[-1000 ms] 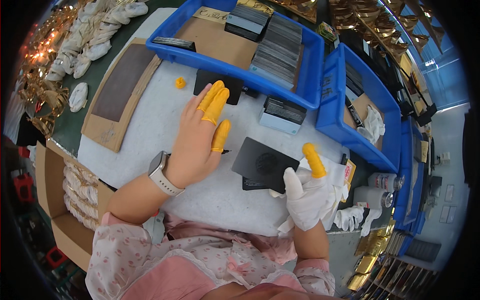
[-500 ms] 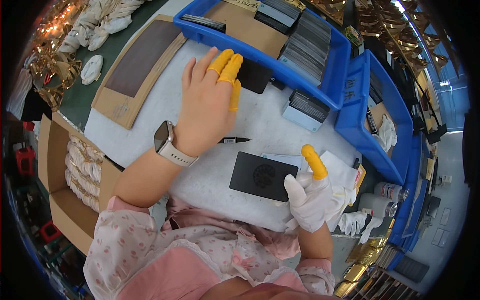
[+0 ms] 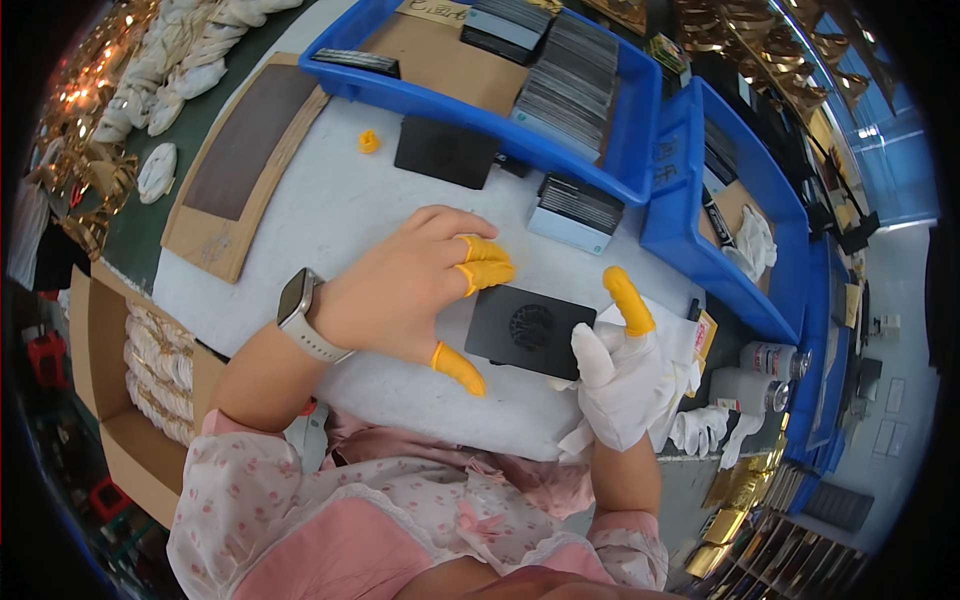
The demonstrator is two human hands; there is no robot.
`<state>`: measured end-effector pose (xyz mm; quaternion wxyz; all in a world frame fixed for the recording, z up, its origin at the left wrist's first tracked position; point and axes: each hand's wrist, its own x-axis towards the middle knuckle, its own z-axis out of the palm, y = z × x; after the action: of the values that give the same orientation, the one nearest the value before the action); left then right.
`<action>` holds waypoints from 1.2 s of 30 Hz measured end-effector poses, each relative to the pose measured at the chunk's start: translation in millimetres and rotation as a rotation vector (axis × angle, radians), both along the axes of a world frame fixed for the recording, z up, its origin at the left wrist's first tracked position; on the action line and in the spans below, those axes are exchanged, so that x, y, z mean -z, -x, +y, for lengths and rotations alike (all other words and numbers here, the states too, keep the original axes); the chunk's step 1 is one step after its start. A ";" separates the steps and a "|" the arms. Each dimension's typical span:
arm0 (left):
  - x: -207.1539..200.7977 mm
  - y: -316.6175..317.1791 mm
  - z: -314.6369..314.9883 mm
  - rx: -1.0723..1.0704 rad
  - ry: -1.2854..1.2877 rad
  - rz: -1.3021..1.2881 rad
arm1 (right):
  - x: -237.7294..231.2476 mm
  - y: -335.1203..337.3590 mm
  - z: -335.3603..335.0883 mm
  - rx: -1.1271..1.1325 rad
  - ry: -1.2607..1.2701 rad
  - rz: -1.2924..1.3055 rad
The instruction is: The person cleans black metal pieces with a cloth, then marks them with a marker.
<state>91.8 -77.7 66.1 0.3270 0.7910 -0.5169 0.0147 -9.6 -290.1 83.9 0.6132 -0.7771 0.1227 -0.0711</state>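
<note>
My right hand (image 3: 620,385), in a white glove with a yellow finger cot on one finger, grips the right edge of a black card (image 3: 528,330) with a round dark emblem. My left hand (image 3: 410,285) is bare except for yellow finger cots on the thumb and two fingers. It hovers at the card's left side, fingers and thumb spread apart. Its cotted fingertips are close to the card's upper left corner; whether they touch it I cannot tell. A light watch (image 3: 302,305) is on my left wrist.
A blue tray (image 3: 480,130) holds stacks of cards; another blue bin (image 3: 690,235) stands right. A black flat piece (image 3: 445,152), a card stack (image 3: 575,213) and a loose yellow finger cot (image 3: 369,141) lie on the white mat. A cardboard piece (image 3: 205,235) lies left, jars (image 3: 750,390) right.
My left hand has come down and right from near the blue tray to the card, its thumb now showing. The loose finger cot has come into view, and the marker is now hidden.
</note>
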 end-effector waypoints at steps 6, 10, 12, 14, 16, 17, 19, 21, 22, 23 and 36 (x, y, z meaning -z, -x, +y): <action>-1.1 4.8 -4.5 -0.038 0.102 -0.028 | 7.5 2.7 -3.2 0.065 -0.204 -0.004; 8.6 6.2 -8.7 -0.011 0.137 -0.052 | 4.3 -12.2 -6.4 -0.066 0.007 -0.137; 12.3 9.0 -12.6 -0.005 0.078 -0.091 | 12.7 -14.7 -8.4 -0.281 0.576 -0.274; 12.1 9.5 -16.8 0.000 0.058 -0.075 | 19.9 -15.3 -7.7 -0.200 0.541 0.054; 10.2 11.5 -17.4 -0.011 0.038 -0.058 | 0.2 -24.5 -8.0 -0.037 0.398 0.066; 8.5 12.7 -17.4 -0.002 0.062 -0.015 | -1.8 -25.7 -15.2 0.131 0.083 0.068; 7.6 12.6 -18.0 0.012 0.087 0.023 | -4.1 -24.4 -21.8 0.302 -0.234 0.062; 7.8 11.9 -17.9 0.017 0.120 0.094 | -4.8 -23.4 -23.8 0.325 -0.287 0.027; 9.7 10.9 -17.7 0.018 0.116 0.098 | -4.8 -24.3 -24.1 0.327 -0.292 0.031; 12.7 9.6 -17.4 0.033 0.113 0.087 | -5.0 -25.8 -24.3 0.329 -0.283 0.070; 13.3 10.6 -13.0 0.030 0.117 0.024 | -3.2 -24.7 -21.1 0.312 -0.267 0.089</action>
<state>81.2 -90.8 52.7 0.3793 0.7627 -0.5230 0.0304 15.1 -311.2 87.1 0.6861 -0.6630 0.2770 -0.1139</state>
